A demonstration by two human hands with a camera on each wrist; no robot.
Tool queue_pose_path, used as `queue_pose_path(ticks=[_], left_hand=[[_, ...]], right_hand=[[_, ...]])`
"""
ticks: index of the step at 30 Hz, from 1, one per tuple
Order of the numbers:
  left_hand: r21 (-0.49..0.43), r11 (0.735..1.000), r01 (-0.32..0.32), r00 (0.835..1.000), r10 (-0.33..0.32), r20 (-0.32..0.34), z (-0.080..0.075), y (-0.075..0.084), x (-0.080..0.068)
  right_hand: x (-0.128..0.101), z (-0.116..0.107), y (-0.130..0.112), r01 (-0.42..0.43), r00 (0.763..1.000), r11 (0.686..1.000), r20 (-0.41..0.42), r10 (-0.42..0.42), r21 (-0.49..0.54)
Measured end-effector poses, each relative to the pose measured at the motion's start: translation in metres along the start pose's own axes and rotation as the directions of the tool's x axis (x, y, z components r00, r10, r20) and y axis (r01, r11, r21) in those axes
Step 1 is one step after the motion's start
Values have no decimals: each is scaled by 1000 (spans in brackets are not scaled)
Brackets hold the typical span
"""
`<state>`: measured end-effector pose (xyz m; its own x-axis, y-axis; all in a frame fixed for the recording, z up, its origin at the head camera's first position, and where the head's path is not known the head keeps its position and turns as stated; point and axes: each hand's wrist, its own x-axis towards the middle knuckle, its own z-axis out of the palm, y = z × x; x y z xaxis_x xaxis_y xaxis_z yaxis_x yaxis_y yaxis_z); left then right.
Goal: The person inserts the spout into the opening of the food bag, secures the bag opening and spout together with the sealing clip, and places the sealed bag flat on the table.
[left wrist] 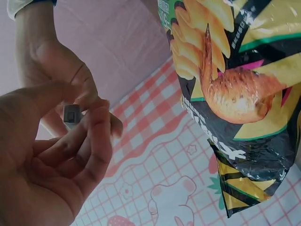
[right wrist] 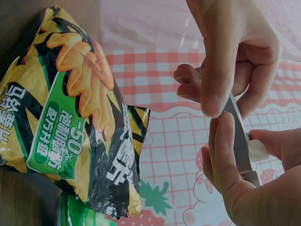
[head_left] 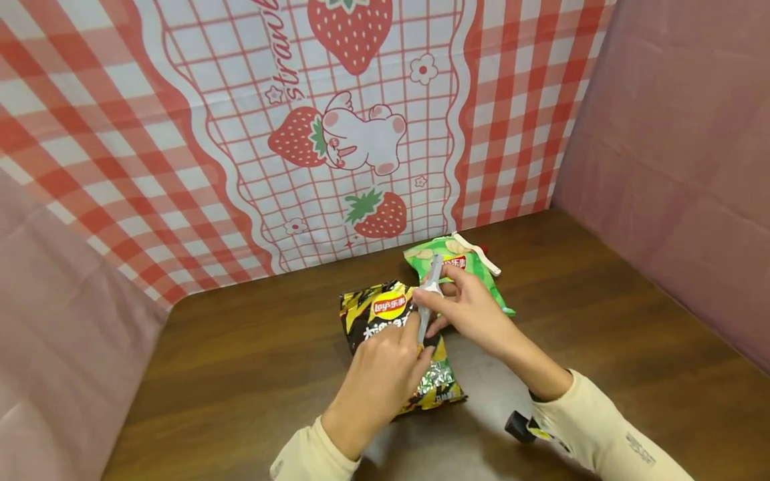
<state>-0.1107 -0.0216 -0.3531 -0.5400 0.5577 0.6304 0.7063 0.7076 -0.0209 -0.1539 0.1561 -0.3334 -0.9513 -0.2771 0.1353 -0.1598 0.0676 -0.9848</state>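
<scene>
A slim grey bag clip [head_left: 434,270] is held between both hands above a black and yellow Lay's chip bag [head_left: 367,310]. My left hand [head_left: 381,367] pinches the clip's lower end between thumb and fingers; in the left wrist view the clip's square end [left wrist: 71,114] pokes out of that pinch. Farther up, my right hand [head_left: 472,310] grips it with the thumb along one side. The right wrist view shows the clip's long flat side [right wrist: 240,141] and a pale knob [right wrist: 257,149] by the right thumb. Both hands partly cover the bag's front.
Behind the right hand lies a green Lay's bag [head_left: 499,300] with a white clip [head_left: 478,254] across its top corner. A strawberry-print cloth [head_left: 228,200] hangs at the back of the wooden table [head_left: 240,374], with pink cloth [head_left: 668,133] on both sides.
</scene>
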Motion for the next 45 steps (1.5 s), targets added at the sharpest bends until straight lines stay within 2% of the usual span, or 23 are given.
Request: queue_pose_path(ticks=[7, 17, 21, 25, 29, 31, 34, 37, 39, 41, 45], left_hand=[[-4, 999, -41, 997, 40, -58, 2, 0, 1], [-39, 996, -76, 996, 74, -55, 4, -7, 3], [-61, 993, -100, 994, 98, -43, 3, -12, 4], [-84, 989, -118, 993, 119, 5, 0, -16, 4], [-97, 988, -120, 992, 123, 22, -6, -17, 4], [-97, 988, -119, 993, 120, -1, -8, -16, 4], [-78, 983, -167, 985, 162, -66, -10, -16, 5], [-55, 966, -253, 960, 244, -135, -10, -16, 6], [-57, 955, -291, 945, 278, -170, -10, -18, 7], [-94, 953, -286, 944, 264, -197, -11, -21, 6], [-239, 946, -219, 963, 170, -209, -13, -28, 5]], right_hand=[[-1, -4, -4, 12, 1000, 999, 20, -11, -48], [1, -7, -3, -11, 1000, 998, 29, 13, -56], [0, -7, -4, -22, 999, 998, 29, 24, -56], [0, -9, -4, -5, 1000, 998, 19, 6, -68], [0, -12, -5, 0, 1000, 1000, 22, 1, -29], [0, -12, -6, -25, 999, 1000, 31, 25, -6], [0, -10, -6, -92, 993, 996, 78, 90, 20], [0, -6, -4, -148, 980, 989, 131, 147, -4], [-1, -4, -3, -158, 973, 987, 172, 156, -7], [-1, -3, -2, -140, 968, 990, 213, 136, 6], [-1, -2, 0, -101, 950, 992, 304, 73, 77]])
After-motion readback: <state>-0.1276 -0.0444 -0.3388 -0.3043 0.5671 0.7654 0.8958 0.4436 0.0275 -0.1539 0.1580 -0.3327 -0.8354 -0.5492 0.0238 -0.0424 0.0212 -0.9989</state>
